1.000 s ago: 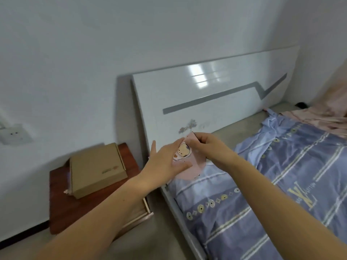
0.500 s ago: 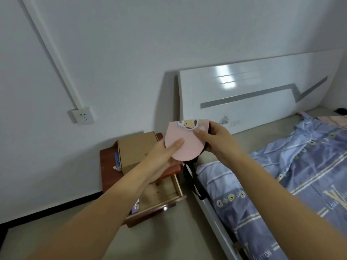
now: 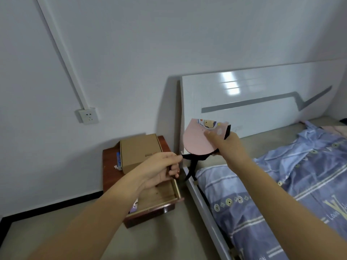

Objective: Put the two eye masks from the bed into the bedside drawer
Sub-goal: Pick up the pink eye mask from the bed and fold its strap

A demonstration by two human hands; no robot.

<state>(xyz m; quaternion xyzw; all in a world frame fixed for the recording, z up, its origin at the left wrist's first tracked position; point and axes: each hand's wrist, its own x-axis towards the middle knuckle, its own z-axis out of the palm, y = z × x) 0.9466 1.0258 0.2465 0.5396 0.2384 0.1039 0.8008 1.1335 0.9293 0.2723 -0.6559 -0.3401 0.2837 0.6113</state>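
Observation:
My right hand (image 3: 228, 147) grips a pink eye mask (image 3: 197, 140) with a cartoon print, holding it up in front of the white headboard (image 3: 262, 94). Its black strap (image 3: 193, 158) hangs below the mask. My left hand (image 3: 161, 169) pinches the end of that strap and pulls it to the left. Below my left hand the bedside drawer (image 3: 169, 196) stands pulled out, its wooden bottom partly visible, with a purplish item at its left. A second eye mask is not clearly visible.
A cardboard box (image 3: 139, 151) lies on the reddish-brown bedside table (image 3: 110, 171). The bed with a blue striped sheet (image 3: 281, 194) fills the right. A wall socket (image 3: 88, 116) and a cable duct are on the white wall. The floor is beige.
The view has shifted towards the bedside table. My left hand left the mask's face and dropped to grip the black strap, while my right hand keeps holding the mask.

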